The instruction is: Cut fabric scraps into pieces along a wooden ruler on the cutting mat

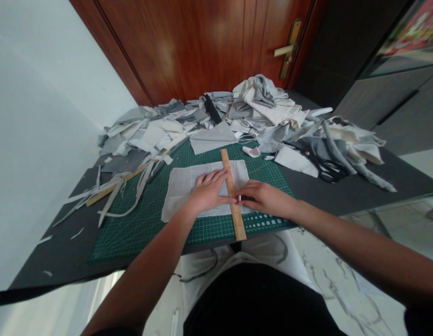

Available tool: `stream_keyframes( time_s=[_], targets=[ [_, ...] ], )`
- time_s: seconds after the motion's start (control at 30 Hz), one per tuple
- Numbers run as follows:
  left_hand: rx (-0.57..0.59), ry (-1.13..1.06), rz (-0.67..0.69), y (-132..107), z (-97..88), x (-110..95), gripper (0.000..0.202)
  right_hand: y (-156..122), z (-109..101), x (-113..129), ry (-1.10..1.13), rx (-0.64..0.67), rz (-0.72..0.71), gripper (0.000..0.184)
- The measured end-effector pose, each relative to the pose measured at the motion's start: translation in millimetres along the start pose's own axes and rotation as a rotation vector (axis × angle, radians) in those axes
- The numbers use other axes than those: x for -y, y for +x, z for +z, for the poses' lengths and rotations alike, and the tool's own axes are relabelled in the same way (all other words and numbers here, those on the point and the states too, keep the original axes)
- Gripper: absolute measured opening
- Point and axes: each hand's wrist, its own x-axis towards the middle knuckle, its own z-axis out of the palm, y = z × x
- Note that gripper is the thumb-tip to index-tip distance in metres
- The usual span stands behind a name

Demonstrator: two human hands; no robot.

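A pale grey piece of cloth lies flat on the green cutting mat. Across its right part runs a wooden ruler, its near end reaching the table's front edge. My left hand is spread over the cloth, fingertips and thumb pressing on the ruler's left side. At the ruler's right edge, my right hand pinches a small pale piece of tailor's chalk, mostly hidden by the fingers. A faint line shows on the cloth right of the ruler.
Heaps of grey and cream fabric line the back of the dark table. Black scissors lie at the right. Cut strips and a long wooden stick lie at the left. A wooden door stands behind.
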Motion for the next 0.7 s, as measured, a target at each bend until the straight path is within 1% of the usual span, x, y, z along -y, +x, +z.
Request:
stream_keyframes(
  time_s=[0.13, 0.33, 0.57, 0.7],
  targets=[
    [-0.007, 0.005, 0.005, 0, 0.1, 0, 0.1, -5, 0, 7, 0.031, 0.0, -0.024, 0.02],
    [-0.015, 0.013, 0.015, 0, 0.7, 1, 0.098, -15, 2, 21, 0.031, 0.022, -0.016, 0.015],
    [-0.004, 0.022, -0.002, 0, -1.1, -1, 0.093, -22, 4, 29, 0.051, 0.031, -0.006, 0.016],
    [-0.011, 0.023, 0.006, 0, -0.6, -1, 0.093, -29, 7, 36, 0.05, 0.042, -0.011, 0.019]
  ],
)
